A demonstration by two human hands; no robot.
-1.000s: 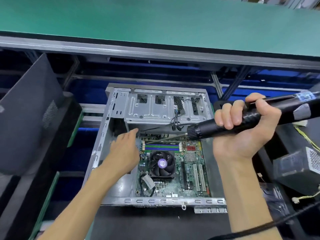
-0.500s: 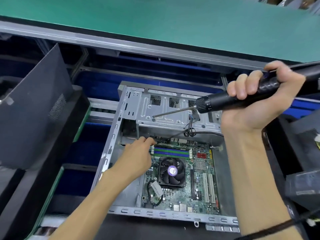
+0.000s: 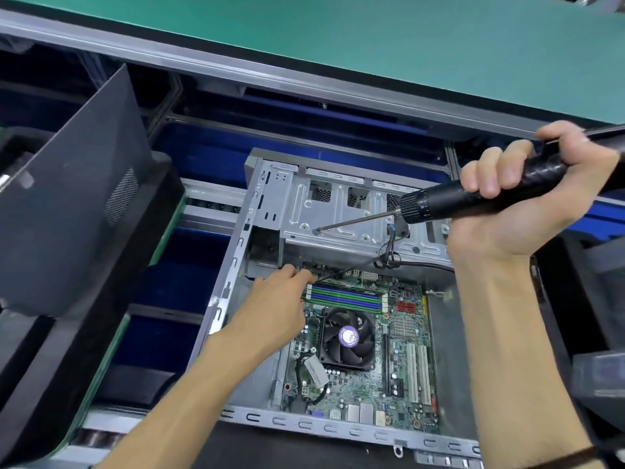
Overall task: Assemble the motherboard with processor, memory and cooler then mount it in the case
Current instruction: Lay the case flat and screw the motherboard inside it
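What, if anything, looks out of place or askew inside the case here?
Nothing stands out. The motherboard lies flat in the case, the cooler sits square on it and the memory sticks run parallel. The right hand holds the electric screwdriver above the drive cage.

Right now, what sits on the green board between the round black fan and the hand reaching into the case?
In the head view, the row of blue and green memory slots lies between the black cooler fan and the left hand's fingertips.

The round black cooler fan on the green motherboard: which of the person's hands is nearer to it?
Left. The left hand rests just beside the cooler fan, at the board's edge; the right hand grips a black electric screwdriver well above it.
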